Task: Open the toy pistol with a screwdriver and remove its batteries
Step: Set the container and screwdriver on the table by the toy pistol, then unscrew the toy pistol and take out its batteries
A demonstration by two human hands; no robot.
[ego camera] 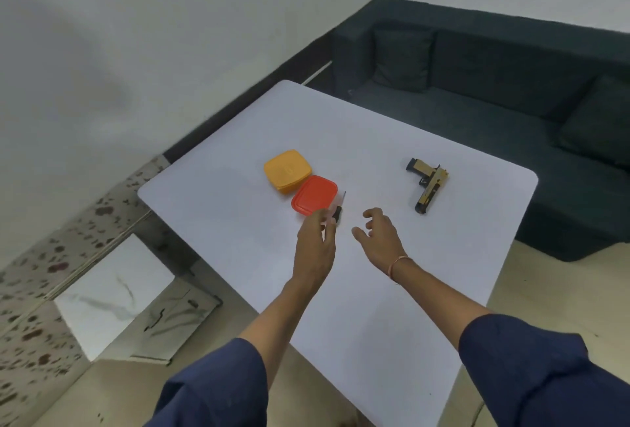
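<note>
Since the screwdriver [339,209] lies mid-frame with its handle just at my left hand's [315,242] loosely open, empty fingers and its shaft pointing up-frame, that hand takes it. My right hand [378,235], relaxed and empty, is nearer the toy pistol [428,188], which lies right of centre on the table [221,205], muzzle down-frame.

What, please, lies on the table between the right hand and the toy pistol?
Nothing. In the head view, the stretch of white table between the right hand and the toy pistol is bare.
</note>
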